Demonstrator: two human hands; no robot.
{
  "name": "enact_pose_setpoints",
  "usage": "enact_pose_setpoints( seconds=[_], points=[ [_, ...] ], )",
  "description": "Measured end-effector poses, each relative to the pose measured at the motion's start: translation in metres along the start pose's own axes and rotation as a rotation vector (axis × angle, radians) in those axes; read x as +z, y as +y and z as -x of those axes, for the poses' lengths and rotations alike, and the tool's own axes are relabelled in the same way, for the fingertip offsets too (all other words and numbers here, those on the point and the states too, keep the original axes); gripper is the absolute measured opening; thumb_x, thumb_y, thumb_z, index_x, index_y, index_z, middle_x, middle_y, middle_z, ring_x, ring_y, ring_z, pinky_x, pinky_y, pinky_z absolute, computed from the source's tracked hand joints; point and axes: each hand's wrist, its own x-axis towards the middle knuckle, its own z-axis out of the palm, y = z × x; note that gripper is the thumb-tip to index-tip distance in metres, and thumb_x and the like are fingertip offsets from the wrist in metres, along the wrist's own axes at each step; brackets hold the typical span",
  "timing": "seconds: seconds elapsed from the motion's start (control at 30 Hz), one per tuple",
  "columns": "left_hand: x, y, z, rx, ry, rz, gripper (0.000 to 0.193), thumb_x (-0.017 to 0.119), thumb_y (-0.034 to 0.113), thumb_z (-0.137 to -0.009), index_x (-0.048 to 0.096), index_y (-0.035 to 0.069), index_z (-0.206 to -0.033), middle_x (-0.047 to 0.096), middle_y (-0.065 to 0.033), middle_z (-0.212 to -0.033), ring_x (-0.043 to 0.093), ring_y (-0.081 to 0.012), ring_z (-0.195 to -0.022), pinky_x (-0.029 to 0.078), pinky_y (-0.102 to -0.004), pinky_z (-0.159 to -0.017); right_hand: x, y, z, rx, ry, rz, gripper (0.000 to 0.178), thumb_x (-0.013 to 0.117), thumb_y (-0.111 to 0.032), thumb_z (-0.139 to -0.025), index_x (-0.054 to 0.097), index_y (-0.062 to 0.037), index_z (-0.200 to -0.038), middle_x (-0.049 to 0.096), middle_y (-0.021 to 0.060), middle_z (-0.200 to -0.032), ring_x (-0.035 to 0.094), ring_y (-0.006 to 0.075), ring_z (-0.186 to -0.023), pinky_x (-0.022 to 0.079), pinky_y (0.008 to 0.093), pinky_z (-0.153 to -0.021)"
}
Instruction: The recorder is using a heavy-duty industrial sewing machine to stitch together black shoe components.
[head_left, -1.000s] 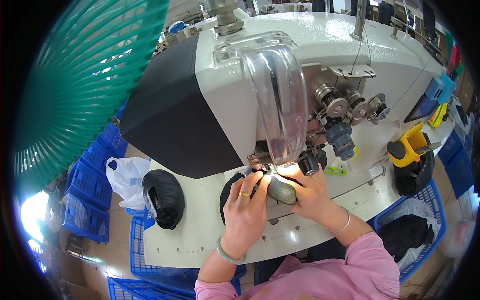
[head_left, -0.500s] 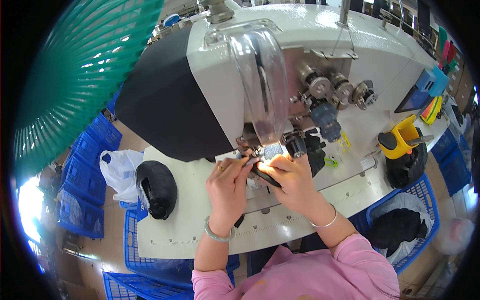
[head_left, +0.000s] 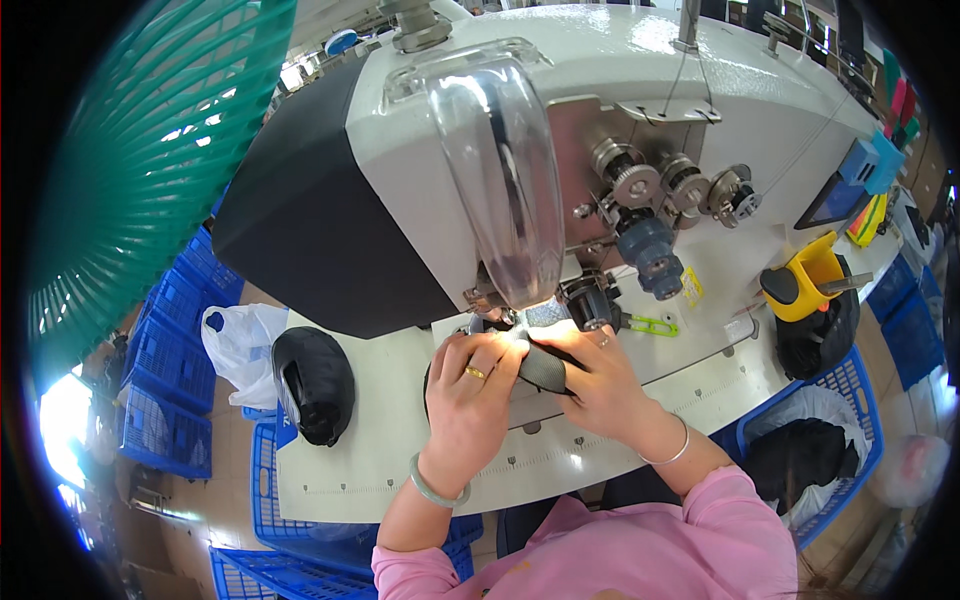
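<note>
Left hand and right hand both pinch the grey mesh piece under the sewing machine's head; I see more of its face than half a second ago.

The sewing machine stands on the table, right of the fan.

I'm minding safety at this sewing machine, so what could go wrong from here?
The left hand and right hand are close to the lit spot beneath the sewing machine, so a finger might get caught. The dark textured piece they hold could shift. The rounded black item by the left edge of the table might fall if knocked.
</note>
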Motion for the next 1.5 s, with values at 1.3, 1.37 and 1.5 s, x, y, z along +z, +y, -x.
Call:
enact_pose_setpoints(
  seconds=[1.3,1.37,1.5],
  points=[
    [0.013,-0.004,-0.010,-0.205,0.136,0.138,0.023,0.070,-0.001,-0.071,0.070,0.005,-0.092,0.064,-0.0050,-0.082,0.057,-0.0253,-0.072,0.049,-0.0343,-0.065,0.008,0.007,-0.009,0.051,0.000,-0.140,0.032,0.076,-0.016,-0.070,0.073,-0.0086,-0.101,0.061,-0.0045,-0.101,0.050,0.0200,-0.086,0.034,0.0369,-0.079],
    [0.010,-0.003,-0.006,-0.142,0.054,0.075,0.024,0.070,0.000,-0.070,0.071,0.006,-0.093,0.065,-0.0029,-0.088,0.059,-0.0235,-0.077,0.050,-0.0344,-0.070,0.006,0.013,-0.007,0.034,-0.017,-0.127,0.031,0.077,-0.017,-0.070,0.073,-0.0099,-0.100,0.060,-0.0044,-0.101,0.050,0.0200,-0.087,0.034,0.0368,-0.079],
    [0.004,-0.019,0.004,0.048,0.006,-0.004,0.028,0.068,0.003,-0.067,0.071,0.010,-0.094,0.066,0.0002,-0.099,0.060,-0.0207,-0.096,0.046,-0.0430,-0.090,-0.003,0.011,-0.006,0.010,-0.028,-0.068,0.034,0.077,-0.014,-0.064,0.071,-0.0137,-0.097,0.058,0.0013,-0.101,0.052,0.0241,-0.092,0.037,0.0390,-0.080]
  ],
)
